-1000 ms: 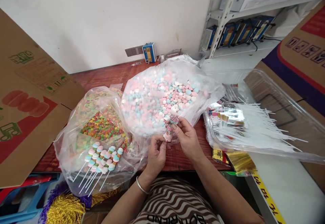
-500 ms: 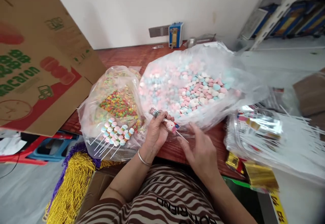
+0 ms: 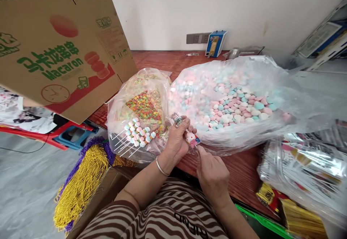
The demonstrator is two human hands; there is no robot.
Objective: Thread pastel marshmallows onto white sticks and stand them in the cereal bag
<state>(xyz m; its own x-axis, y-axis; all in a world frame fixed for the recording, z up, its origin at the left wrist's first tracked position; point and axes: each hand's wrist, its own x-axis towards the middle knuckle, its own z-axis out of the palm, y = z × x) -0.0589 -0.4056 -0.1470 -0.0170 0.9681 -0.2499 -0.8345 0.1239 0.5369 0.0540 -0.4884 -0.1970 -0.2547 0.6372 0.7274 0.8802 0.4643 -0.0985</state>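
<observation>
My left hand [image 3: 177,139] is closed around a small printed plastic wrapper [image 3: 192,139] with pink, white and blue patterns. Its clear, speckled end sticks out above the thumb. At the wrapper's lower right end, my right hand [image 3: 213,170] pinches a thin white stick, mostly hidden by the fingers. What lies inside the wrapper cannot be made out. To the left, several marshmallow skewers [image 3: 139,134] on white sticks rest on a clear bag of colourful cereal rings [image 3: 145,105]. Beyond my hands spreads a large clear bag of pastel marshmallow discs [image 3: 238,109].
A tall Macaron carton [image 3: 94,98] stands at the left. Flat printed wrappers [image 3: 306,170] in plastic lie at the right, near a gold twist-tie pack [image 3: 267,195]. At the back is a blue device [image 3: 216,43]. Gold and purple beaded strands [image 3: 86,174] hang at lower left.
My right hand has closed in on the stick, its fingers now pinching it near the wrapper. My left hand keeps its hold. The view has turned to the left.
</observation>
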